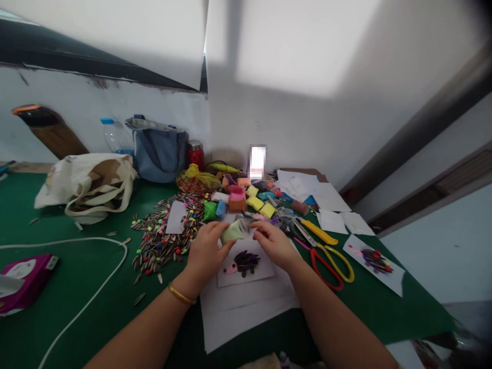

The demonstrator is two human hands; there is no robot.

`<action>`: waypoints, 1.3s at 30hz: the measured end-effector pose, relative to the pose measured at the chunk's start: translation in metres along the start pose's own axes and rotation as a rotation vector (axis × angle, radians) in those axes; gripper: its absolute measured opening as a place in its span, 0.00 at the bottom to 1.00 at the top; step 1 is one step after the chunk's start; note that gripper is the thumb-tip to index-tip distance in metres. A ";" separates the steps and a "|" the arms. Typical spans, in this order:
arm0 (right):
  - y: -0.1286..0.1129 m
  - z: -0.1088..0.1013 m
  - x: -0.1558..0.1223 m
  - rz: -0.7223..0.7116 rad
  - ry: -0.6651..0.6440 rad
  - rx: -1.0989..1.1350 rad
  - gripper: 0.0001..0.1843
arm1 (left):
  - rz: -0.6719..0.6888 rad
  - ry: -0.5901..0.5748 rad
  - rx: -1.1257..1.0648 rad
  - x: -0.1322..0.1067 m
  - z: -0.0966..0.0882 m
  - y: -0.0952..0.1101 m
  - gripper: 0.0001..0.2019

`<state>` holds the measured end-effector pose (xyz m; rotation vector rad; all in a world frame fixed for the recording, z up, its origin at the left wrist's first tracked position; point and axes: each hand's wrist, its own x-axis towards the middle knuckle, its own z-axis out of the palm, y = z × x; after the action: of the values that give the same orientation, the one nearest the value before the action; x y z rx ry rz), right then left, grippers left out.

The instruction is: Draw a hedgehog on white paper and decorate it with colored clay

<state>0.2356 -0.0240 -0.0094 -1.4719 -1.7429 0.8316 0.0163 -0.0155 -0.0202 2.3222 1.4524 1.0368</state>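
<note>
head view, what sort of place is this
Probably a craft table: packets of coloured modelling clay, scissors and a clay hedgehog picture lie on the green table, and the left hand and right hand hold a pale green packet.

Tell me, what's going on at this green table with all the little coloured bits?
A person holds a pale green packet between both hands: the left hand grips the lump and the right hand pinches its clear wrapper. The packet is just above a white card bearing a small hedgehog figure with a dark back. Sunflower seeds mixed with coloured beads lie heaped to the left, more coloured packets sit behind, and scissors lie to the right on the green table.
</note>
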 end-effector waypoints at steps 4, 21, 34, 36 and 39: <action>0.004 -0.016 -0.001 0.019 -0.116 -0.452 0.11 | -0.016 -0.079 0.155 0.001 0.003 -0.010 0.20; 0.024 -0.020 -0.002 0.154 -0.164 -0.373 0.01 | -0.058 -0.099 0.113 0.000 0.008 -0.015 0.17; 0.060 -0.074 -0.060 0.364 0.091 0.327 0.09 | -0.049 -0.017 -0.033 0.004 0.010 -0.019 0.20; 0.067 -0.089 -0.073 0.406 0.147 0.403 0.13 | -0.015 -0.033 -0.057 0.003 0.014 -0.019 0.20; 0.080 -0.120 -0.096 0.465 0.275 0.420 0.17 | 0.036 -0.090 -0.077 0.002 0.020 -0.017 0.20</action>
<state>0.3898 -0.1024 -0.0196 -1.6212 -0.9603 1.0908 0.0176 -0.0018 -0.0424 2.3170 1.3186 0.9666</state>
